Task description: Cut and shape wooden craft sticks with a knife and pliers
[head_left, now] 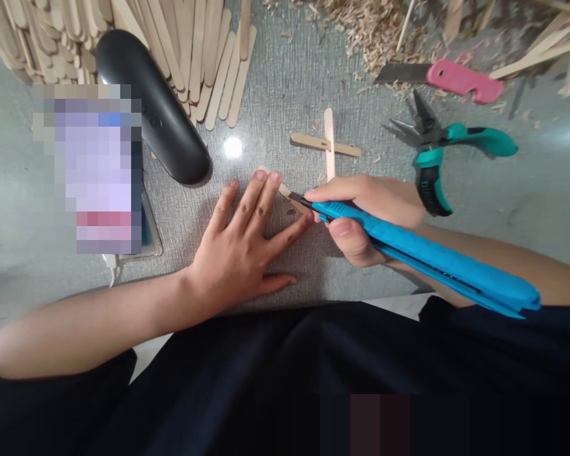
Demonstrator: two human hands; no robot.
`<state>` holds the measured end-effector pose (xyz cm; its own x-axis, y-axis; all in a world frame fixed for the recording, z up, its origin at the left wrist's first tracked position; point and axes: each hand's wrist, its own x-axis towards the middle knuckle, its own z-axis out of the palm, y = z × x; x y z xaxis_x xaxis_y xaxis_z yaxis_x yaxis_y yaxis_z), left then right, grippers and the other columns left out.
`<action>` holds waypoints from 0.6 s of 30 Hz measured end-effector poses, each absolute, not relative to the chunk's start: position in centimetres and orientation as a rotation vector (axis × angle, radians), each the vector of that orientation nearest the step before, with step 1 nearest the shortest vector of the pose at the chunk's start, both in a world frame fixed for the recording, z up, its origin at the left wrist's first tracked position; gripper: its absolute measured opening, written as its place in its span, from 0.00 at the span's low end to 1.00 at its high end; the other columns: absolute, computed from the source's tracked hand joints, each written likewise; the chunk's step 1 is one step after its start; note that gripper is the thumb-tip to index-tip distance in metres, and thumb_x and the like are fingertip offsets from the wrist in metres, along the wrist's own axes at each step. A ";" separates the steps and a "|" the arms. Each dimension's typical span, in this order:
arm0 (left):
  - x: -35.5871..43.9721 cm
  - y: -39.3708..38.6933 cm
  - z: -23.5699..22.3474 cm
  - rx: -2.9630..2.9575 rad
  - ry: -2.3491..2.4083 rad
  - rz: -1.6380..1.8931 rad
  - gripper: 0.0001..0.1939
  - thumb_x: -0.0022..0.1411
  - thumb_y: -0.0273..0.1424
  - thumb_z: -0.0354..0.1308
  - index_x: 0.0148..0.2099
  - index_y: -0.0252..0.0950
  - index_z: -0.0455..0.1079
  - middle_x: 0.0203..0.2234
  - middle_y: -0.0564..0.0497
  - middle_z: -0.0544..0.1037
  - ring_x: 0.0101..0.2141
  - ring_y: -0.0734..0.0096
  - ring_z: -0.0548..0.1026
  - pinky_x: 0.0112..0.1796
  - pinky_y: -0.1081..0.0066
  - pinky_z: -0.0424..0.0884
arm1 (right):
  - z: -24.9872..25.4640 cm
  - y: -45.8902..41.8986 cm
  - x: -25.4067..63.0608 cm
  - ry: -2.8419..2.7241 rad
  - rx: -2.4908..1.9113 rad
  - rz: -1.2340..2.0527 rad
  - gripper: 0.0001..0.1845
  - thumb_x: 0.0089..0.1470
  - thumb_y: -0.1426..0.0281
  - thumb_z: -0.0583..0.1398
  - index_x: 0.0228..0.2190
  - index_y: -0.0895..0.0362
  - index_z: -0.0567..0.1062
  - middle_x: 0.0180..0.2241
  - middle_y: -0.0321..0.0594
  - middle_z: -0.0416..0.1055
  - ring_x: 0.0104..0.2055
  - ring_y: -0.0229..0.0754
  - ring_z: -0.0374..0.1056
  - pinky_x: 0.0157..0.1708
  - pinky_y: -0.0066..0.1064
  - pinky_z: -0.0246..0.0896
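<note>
A grey bench (256,139) with a fine, cloth-like grain is carrying a dense heap of flat, round-ended wooden sticks (204,57) in the upper left of the frame, while curled pale shavings (356,31) are lying scattered along the upper right. A smooth, long, rounded black case (171,126) is lying aslant beside the heap. At the upper right, a pink-handled blade (460,79) is pointing its flat metal leftward, and pliers (430,140) with teal and black grips are lying spread just below it. Bench surface is showing between the case and two crossed sticks (330,144) right of the upper middle, leaving room above the hands; dark clothing is bounding the near edge below. At the centre, a thin, pale wooden stick (284,189) is lying slantwise, partly hidden under the left hand (237,244), whose fingers are pressing down, two together and the others spreading apart. The right hand's (375,197) fingers are clamping around a blue cutter (422,244), its narrow dark blade reaching over the stick; whether they are touching is hard to tell.
</note>
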<state>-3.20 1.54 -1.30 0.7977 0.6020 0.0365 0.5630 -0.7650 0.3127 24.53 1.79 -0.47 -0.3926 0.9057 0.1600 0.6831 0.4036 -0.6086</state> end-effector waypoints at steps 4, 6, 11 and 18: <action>-3.3 1.6 -1.3 2.702 0.895 0.186 0.74 0.66 0.67 0.72 0.93 0.44 0.33 0.86 0.23 0.56 0.83 0.21 0.62 0.80 0.33 0.57 | -0.2 1.9 24.3 -2.182 -1.217 0.559 0.16 0.78 0.61 0.57 0.57 0.46 0.82 0.39 0.39 0.89 0.35 0.49 0.86 0.38 0.42 0.85; -3.3 1.5 -1.3 2.693 0.893 0.177 0.71 0.68 0.67 0.70 0.93 0.45 0.34 0.87 0.25 0.54 0.83 0.21 0.61 0.80 0.33 0.56 | 0.0 2.0 24.1 -2.184 -1.212 0.569 0.16 0.79 0.61 0.57 0.57 0.46 0.82 0.39 0.39 0.89 0.35 0.49 0.86 0.39 0.42 0.86; -3.4 1.5 -1.5 2.697 0.893 0.185 0.71 0.67 0.68 0.70 0.93 0.46 0.35 0.87 0.27 0.54 0.83 0.22 0.61 0.80 0.33 0.55 | -0.4 2.2 23.7 -2.129 -1.145 0.549 0.14 0.77 0.64 0.59 0.55 0.45 0.83 0.37 0.36 0.88 0.34 0.47 0.85 0.37 0.38 0.85; -3.3 1.5 -1.7 2.758 0.903 0.218 0.74 0.66 0.71 0.69 0.93 0.42 0.33 0.85 0.22 0.59 0.82 0.22 0.65 0.80 0.35 0.57 | -0.5 2.3 23.6 -2.096 -1.173 0.548 0.14 0.78 0.62 0.59 0.54 0.45 0.84 0.34 0.36 0.86 0.31 0.48 0.83 0.33 0.41 0.84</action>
<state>-3.27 1.48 -1.68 0.7989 0.5975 0.0692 0.5631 -0.7834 0.2631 23.56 2.26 -0.48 -0.3751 0.8603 0.3454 0.5813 0.5085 -0.6353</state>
